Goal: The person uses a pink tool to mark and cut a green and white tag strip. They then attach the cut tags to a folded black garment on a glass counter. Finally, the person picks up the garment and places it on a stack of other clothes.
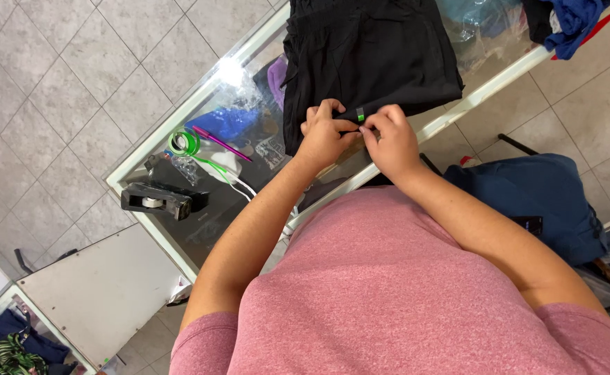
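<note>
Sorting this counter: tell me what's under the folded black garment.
The folded black garment lies on a glass counter. Through the glass beside it, blue and purple packaged items show. Directly beneath, the cloth hides everything. Both hands pinch a green strip at its edge.

Bright, even light; glare spot on glass counter; sharp.

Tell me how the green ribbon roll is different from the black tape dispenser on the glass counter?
The green ribbon roll is a bright green ring lying flat, with a loose strand trailing off it; the black tape dispenser is a dark, long blocky holder with a pale tape roll set inside it. The ribbon roll lies nearer the folded black garment that both hands pinch; the dispenser sits near the counter's end. Both rest untouched on the glass counter.
</note>
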